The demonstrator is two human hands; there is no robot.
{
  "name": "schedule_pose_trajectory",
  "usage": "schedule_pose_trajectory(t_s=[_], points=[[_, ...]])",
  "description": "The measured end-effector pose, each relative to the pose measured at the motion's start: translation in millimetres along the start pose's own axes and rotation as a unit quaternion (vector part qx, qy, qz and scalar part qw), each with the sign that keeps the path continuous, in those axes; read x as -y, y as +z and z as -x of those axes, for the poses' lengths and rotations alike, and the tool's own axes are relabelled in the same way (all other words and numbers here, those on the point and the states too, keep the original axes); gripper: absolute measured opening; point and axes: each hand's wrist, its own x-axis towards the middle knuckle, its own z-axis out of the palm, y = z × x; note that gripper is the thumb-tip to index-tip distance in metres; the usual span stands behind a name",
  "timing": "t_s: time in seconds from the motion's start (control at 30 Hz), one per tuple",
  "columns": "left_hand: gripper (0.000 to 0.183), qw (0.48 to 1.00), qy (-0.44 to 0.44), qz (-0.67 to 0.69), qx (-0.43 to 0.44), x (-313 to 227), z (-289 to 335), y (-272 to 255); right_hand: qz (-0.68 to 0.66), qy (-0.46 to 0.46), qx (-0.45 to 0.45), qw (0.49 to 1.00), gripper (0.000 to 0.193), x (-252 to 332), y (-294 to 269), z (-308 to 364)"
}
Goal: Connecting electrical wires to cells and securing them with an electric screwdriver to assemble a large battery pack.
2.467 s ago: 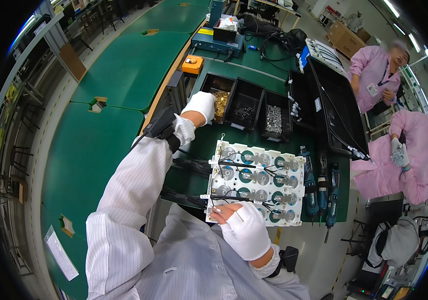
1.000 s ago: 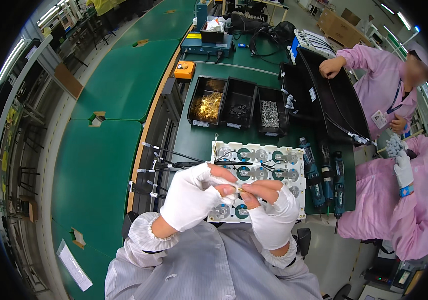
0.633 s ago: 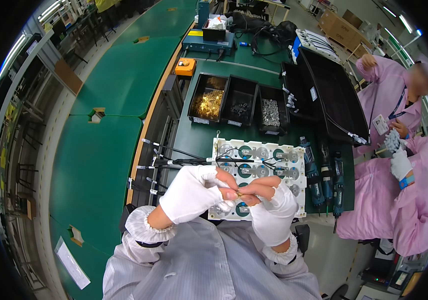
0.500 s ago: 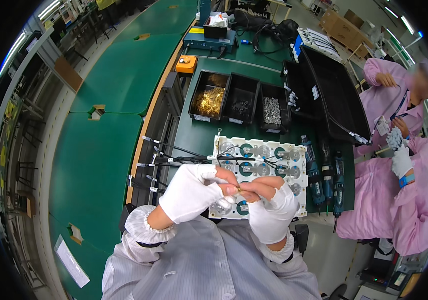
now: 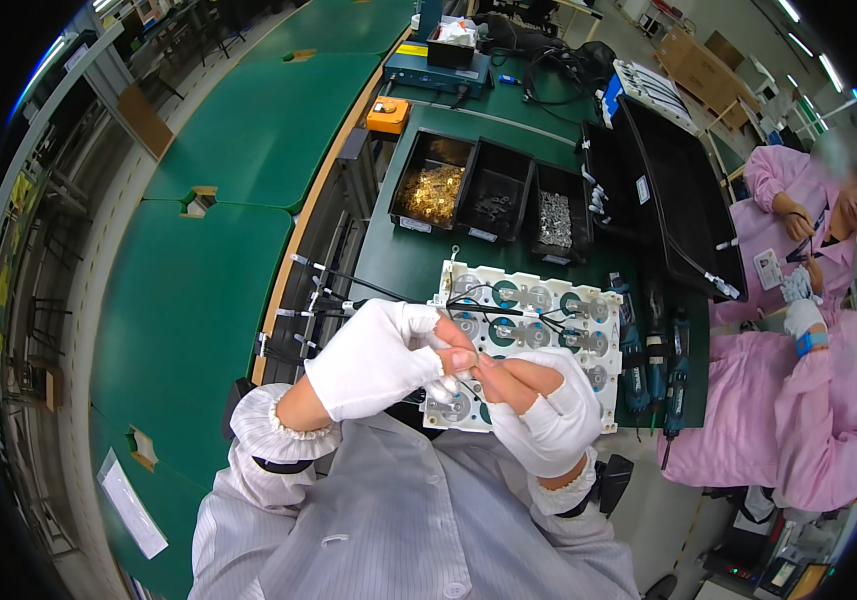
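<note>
Head view: our left hand and right hand meet, fingers pinched together, contents hidden; white wired panel lies beneath, on desk. We judge step fine fingertip work; next move likely calls for steady pinch.

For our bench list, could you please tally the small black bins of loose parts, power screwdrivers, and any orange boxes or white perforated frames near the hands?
Small black bins: 3
Power screwdrivers: 3
Orange box: 1
White perforated frame: 1
Total: 8
</note>
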Motion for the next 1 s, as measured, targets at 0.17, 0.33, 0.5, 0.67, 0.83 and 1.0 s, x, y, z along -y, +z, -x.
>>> schedule_pose_trajectory(t_s=[0.17,0.33,0.5,0.67,0.83,1.0], points=[[0.015,1.0,0.02,0.002,-0.003,8.1,-0.9,-3.3,-0.036,0.047,0.025,0.998,0.038,-1.0,-1.4,-1.7],[0.013,0.995,0.022,-0.057,0.083,4.8,-2.4,-13.3,-0.059,0.031,0.048,0.997,0.035,-3.8,-2.8,-0.8],[0.013,0.994,-0.006,0.01,0.108,6.4,-3.0,-18.9,-0.042,0.009,0.07,0.997,0.033,1.3,-2.0,-9.6],[0.009,0.999,0.0,-0.015,-0.044,7.3,14.2,-5.3,-0.044,0.087,0.048,0.994,0.027,6.5,2.5,-11.4],[0.029,0.873,0.245,-0.406,-0.111,18.9,54.4,1.6,-0.177,0.167,0.158,0.957,0.023,8.8,-17.6,-4.2],[0.043,0.837,0.287,-0.452,-0.112,40.3,55.0,12.8,-0.181,0.154,0.157,0.958,0.022,17.7,-7.6,-0.4]])
